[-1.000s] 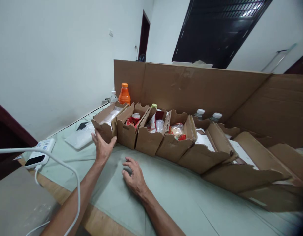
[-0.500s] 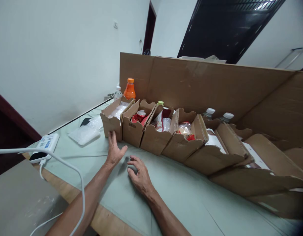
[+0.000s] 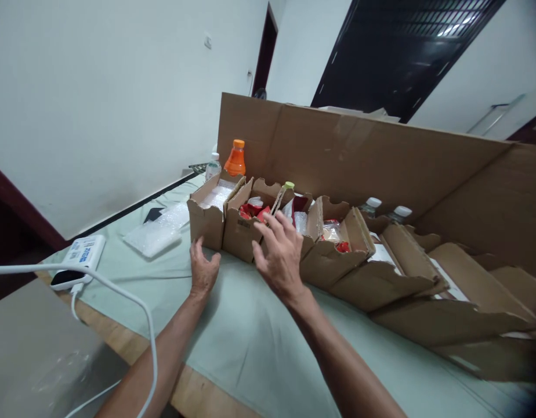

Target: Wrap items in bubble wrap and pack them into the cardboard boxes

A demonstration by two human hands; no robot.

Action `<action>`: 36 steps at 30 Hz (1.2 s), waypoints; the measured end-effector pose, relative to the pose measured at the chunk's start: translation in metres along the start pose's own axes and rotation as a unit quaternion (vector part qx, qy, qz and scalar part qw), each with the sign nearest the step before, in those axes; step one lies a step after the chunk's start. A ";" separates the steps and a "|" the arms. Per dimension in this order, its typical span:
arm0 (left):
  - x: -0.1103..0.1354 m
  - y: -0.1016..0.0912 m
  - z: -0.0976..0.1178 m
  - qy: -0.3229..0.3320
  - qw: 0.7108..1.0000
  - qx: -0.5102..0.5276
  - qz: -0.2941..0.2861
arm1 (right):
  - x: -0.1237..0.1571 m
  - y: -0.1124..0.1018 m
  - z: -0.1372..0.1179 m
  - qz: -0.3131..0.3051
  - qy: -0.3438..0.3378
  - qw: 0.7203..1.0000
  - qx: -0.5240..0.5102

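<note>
A row of open cardboard boxes runs across the table. My left hand (image 3: 203,268), fingers apart and holding nothing, is at the lower front of the leftmost box (image 3: 206,225), which has bubble wrap (image 3: 218,195) inside; whether it touches the cardboard I cannot tell. Raised in front of the second and third boxes is my right hand (image 3: 280,255), its fingers spread and nothing in it. Red packages (image 3: 250,209) lie in the second box (image 3: 238,232). The third box holds a bubble-wrapped item (image 3: 300,222), and the fourth box (image 3: 326,264) a clear packet with red parts (image 3: 332,231).
Bubble wrap (image 3: 157,235) lies left of the boxes. A white power strip (image 3: 82,258) with a cable (image 3: 133,297) sits at the table's left edge. Behind the boxes stand an orange bottle (image 3: 235,161), a clear bottle (image 3: 213,166) and a tall cardboard panel (image 3: 337,145).
My right hand has risen and moved right, from the table to in front of the second and third boxes. My left hand has lowered slightly beside the leftmost box. The view has shifted a little.
</note>
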State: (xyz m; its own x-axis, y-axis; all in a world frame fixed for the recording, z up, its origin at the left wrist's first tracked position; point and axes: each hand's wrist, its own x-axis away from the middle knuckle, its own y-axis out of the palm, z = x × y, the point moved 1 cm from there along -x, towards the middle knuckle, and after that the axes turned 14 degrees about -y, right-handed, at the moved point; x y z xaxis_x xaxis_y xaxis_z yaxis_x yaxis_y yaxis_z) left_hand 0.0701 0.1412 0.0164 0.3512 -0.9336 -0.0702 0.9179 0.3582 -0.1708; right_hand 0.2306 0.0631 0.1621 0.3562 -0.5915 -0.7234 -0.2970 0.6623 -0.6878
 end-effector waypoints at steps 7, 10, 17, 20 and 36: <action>-0.004 0.000 -0.006 -0.014 1.000 0.026 0.009 | -0.061 0.029 0.030 -0.187 -0.028 0.980 0.061; -0.006 -0.001 -0.008 -0.018 0.999 0.030 0.011 | -0.060 0.037 0.034 -0.211 -0.024 0.976 0.044; -0.004 0.001 -0.008 -0.028 0.999 0.030 0.013 | -0.056 0.030 0.028 -0.203 -0.029 0.977 0.052; -0.002 0.001 -0.005 -0.024 0.999 0.028 0.018 | -0.056 0.028 0.023 -0.208 -0.018 0.976 0.060; 0.051 -0.024 0.051 0.073 0.997 0.004 -0.009 | 0.166 -0.084 -0.003 -0.171 0.122 0.978 -0.011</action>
State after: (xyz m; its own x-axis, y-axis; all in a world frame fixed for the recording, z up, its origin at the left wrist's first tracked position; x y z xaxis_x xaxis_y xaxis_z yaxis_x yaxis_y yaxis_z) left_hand 0.0755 0.0853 0.0672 0.3053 -0.9287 -0.2106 0.9250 0.3417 -0.1660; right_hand 0.3120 -0.0918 0.0992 0.2172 -0.8699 -0.4429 -0.2168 0.3994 -0.8908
